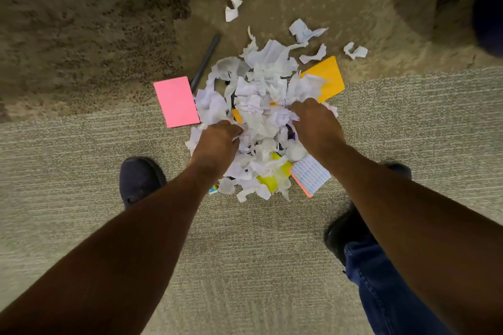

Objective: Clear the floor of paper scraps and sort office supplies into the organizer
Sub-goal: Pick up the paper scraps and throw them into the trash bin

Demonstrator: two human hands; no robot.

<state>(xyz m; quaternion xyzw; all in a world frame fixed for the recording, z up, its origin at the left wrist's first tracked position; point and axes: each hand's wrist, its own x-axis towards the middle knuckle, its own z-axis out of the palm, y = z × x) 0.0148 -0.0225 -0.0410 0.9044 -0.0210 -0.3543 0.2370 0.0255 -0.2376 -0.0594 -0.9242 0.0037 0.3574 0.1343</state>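
Nearest, two dark shoes (pixel 141 181) are seen planted apart on the carpet floor (pixel 245 253), so that the pile of paper scraps (pixel 258 117) lies between and just ahead of them, within reach of both arms. The left hand (pixel 217 141) is pressed into the near left side of the pile, its fingers curled into the crumpled paper; the right hand (pixel 315 122) is sunk into the right side in the same way, fingers bent round a bunch of scraps. The hands are set on opposite flanks, probably so that the heap can be squeezed together and lifted in one load. Under the scraps some supplies are half buried: a yellow pad (pixel 269 181), a lined notepad (pixel 311 174), an orange pad (pixel 328 77). A pink pad (pixel 176 101) lies free just beside the pile on the left, and a dark pen (pixel 205 60) beyond it. Farther off, a few loose scraps (pixel 232 9) are scattered well apart. No organizer is in view.
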